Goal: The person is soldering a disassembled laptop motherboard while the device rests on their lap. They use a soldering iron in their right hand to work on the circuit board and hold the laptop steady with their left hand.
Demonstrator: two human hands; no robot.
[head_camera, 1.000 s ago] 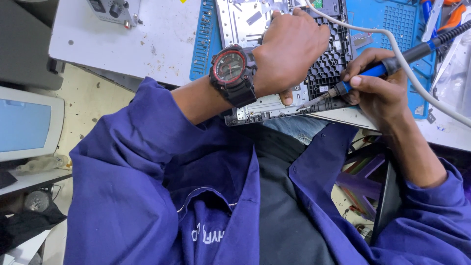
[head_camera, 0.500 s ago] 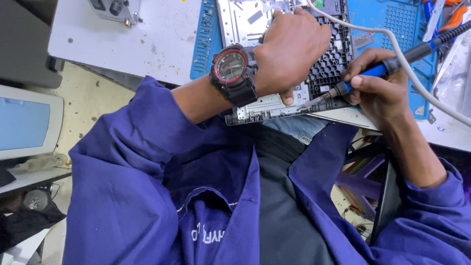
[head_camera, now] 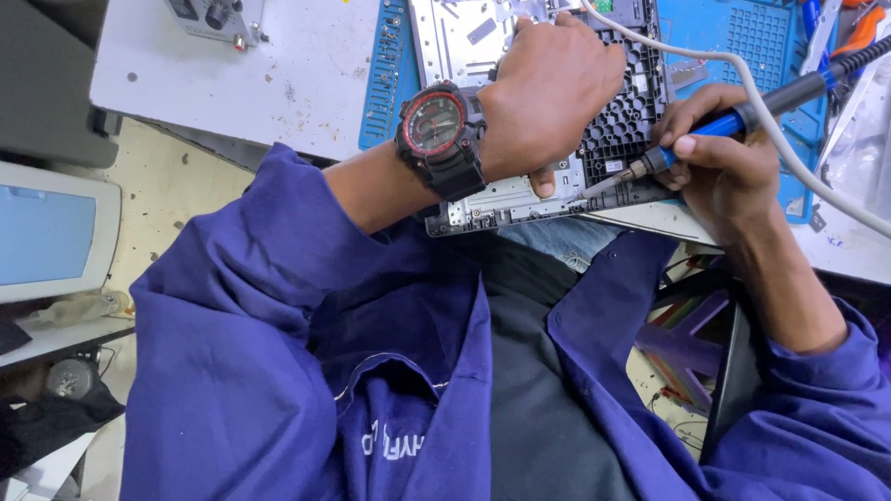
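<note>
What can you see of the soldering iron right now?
The soldering iron has a blue grip, a black rear section and a slim metal tip. The right hand pinches it like a pen, tilted low, tip pointing left and down onto the near edge of the laptop chassis, close to the thumb of the left hand pressing there. Its black cord runs off to the upper right, crossed by a white cable.
</note>
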